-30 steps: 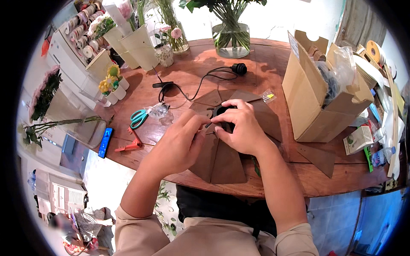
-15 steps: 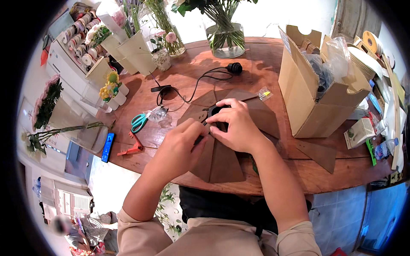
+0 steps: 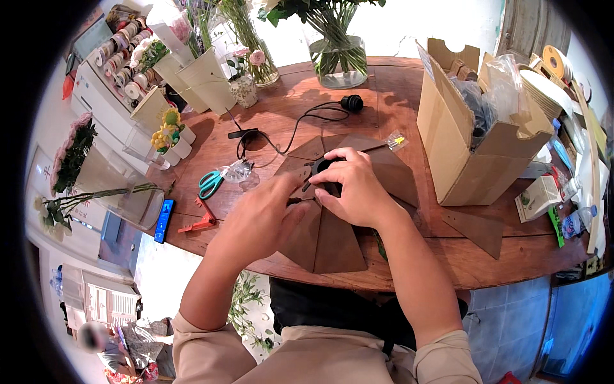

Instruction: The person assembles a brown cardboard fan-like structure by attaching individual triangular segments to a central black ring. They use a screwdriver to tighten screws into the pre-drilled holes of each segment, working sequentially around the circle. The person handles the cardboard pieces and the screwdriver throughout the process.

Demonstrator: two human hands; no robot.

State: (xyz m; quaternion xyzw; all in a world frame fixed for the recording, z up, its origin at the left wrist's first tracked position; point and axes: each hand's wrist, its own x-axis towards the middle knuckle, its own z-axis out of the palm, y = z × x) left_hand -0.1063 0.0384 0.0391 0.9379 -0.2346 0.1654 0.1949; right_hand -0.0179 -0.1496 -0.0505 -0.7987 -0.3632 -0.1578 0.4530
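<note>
Brown wedge-shaped panels (image 3: pixel 339 242) fan out on the wooden table around a black ring (image 3: pixel 330 168). My right hand (image 3: pixel 355 189) is closed on this ring, with its fingers over the far side and its thumb on the near side. To the left, my left hand (image 3: pixel 259 214) is slightly blurred, its fingers loosely bent around a small dark screwdriver (image 3: pixel 295 200). The thin shaft points at the panels' inner ends near the ring. The hand hides much of the handle. One loose brown panel (image 3: pixel 476 230) with small holes lies at the right.
An open cardboard box (image 3: pixel 460 160) stands at the right. Teal scissors (image 3: pixel 210 184), a red tool (image 3: pixel 201 217) and a phone (image 3: pixel 164 221) lie at the left. A black cord with a lamp socket (image 3: pixel 351 103) lies behind the panels. Glass vases (image 3: pixel 339 61) line the far edge.
My left hand's fingers have loosened and straightened from a tighter grip, and the hand has shifted slightly left. My right hand stays on the ring.
</note>
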